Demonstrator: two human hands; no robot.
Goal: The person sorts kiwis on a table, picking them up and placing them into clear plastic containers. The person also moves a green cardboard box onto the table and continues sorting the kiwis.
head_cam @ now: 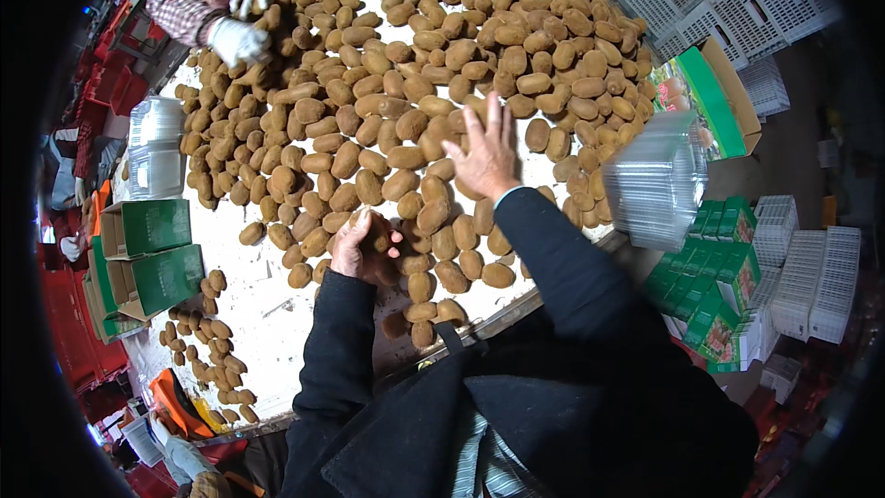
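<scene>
Brown kiwifruit (532,28) lie spread and heaped over a white table (266,318) before me. My left hand (356,245) is curled around a kiwifruit (377,234) near the front of the spread. Fingers apart, my right hand (489,155) reaches over the fruit with its palm down, farther out and to the right. Beside its thumb is a kiwifruit (435,138); whether the palm touches any fruit beneath it is hidden.
Across the table, a co-worker's white-gloved hands (242,38) handle kiwifruit. Clear plastic trays (657,180) are stacked at the right edge, beside a green carton (719,100). Clear clamshells (155,149) and open green boxes (162,273) line the left. White crates (733,0) stand beyond.
</scene>
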